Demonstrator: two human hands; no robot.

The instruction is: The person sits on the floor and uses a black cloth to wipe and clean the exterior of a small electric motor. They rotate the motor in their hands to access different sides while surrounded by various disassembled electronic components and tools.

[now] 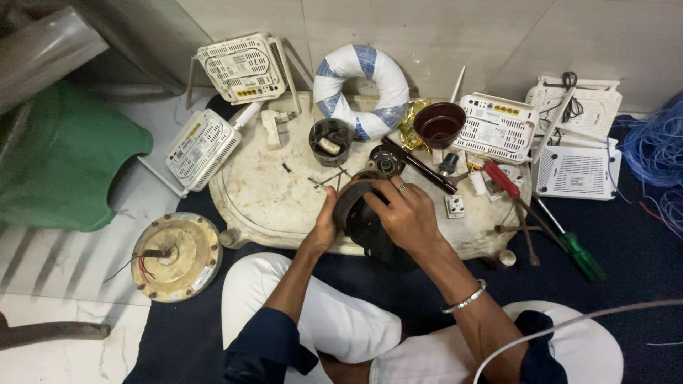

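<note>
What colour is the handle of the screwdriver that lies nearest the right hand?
Red: the screwdriver handle, on the table beyond the right hand; head view.

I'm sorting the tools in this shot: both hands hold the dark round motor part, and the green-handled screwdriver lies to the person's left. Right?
Not quite. The head view shows the green-handled screwdriver on the person's right. Left hand and right hand do hold the dark round motor part.

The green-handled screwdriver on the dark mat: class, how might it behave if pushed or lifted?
The green-handled screwdriver looks stiff, given its straight metal shaft. Its rounded handle suggests it may roll when nudged sideways. It is probably light, being slim, though handle-heavy.
</note>
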